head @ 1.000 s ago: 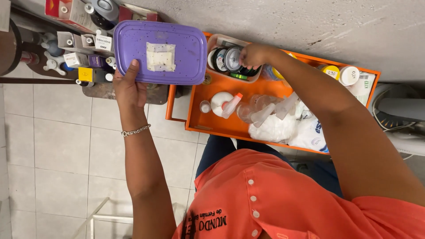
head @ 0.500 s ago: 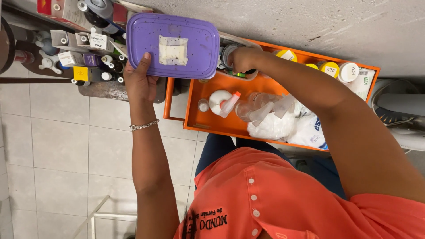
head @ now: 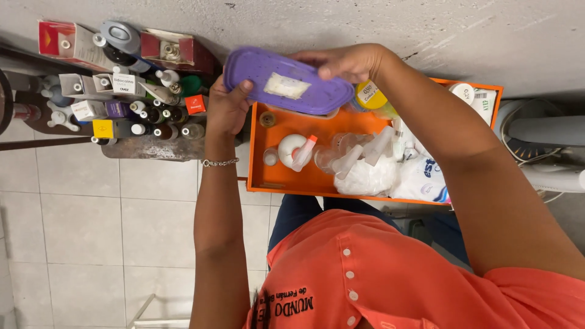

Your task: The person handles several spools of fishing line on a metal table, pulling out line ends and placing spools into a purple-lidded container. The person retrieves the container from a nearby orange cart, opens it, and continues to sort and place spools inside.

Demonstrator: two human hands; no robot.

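The container lid [head: 286, 85] is purple, with a whitish rectangular label patch at its middle. The tray [head: 277, 176] beneath it is bright orange. In the tray, a round white bottle [head: 288, 148] carries a salmon-red cap, a jar [head: 370, 96] has a yellow lid, and the cotton wad [head: 365, 178] is white. The shirt [head: 390, 274] is coral orange with white buttons and dark lettering. The floor tiles [head: 79, 231] are pale grey-white with thin grey joints. The bracelet [head: 219, 162] is silver.

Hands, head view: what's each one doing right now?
Left hand: closed on the end of the purple lid.
Right hand: gripping the same lid's far edge, above the orange tray.
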